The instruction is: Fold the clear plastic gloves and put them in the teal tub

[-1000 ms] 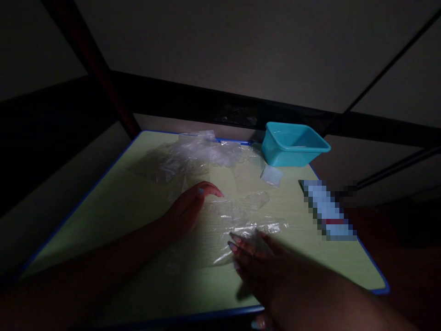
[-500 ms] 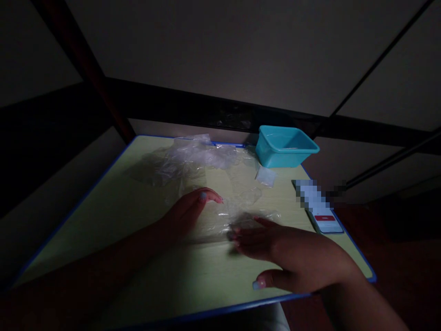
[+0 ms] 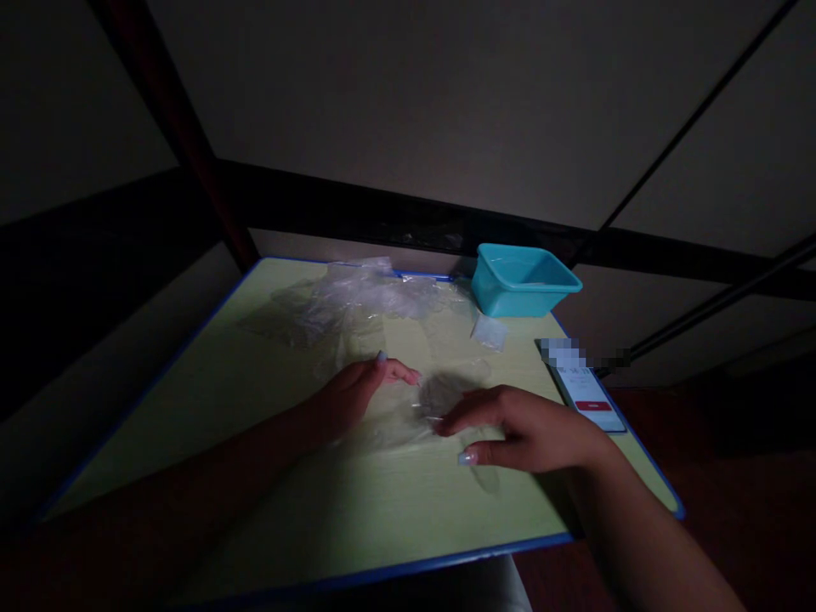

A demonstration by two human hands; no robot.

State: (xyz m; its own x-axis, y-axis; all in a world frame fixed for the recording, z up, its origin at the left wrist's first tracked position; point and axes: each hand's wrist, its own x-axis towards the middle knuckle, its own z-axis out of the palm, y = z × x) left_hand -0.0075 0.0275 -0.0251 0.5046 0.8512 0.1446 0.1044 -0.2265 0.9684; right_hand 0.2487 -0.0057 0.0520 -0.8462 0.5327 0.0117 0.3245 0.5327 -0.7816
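A clear, crinkled plastic bag (image 3: 399,425) lies flat on the table between my hands. My left hand (image 3: 363,391) rests at the bag's left side, fingers stretched out and thumb raised. Over the bag's right part is my right hand (image 3: 516,425), its fingers extended and its thumb apart from them. Whether its fingertips touch the plastic I cannot tell. Behind my left hand, a heap of clear plastic bags (image 3: 363,293) spreads over the back of the table.
The pale table (image 3: 382,518) has a blue edge. A turquoise plastic bin (image 3: 523,299) stands at its back right corner, with a small white folded packet (image 3: 490,333) in front. A lit phone (image 3: 590,395) lies along the right edge. A wall rises behind.
My right hand has lifted slightly and its thumb has moved in nearer the fingers. My left hand stays at the bag's left side. The view has shifted slightly.
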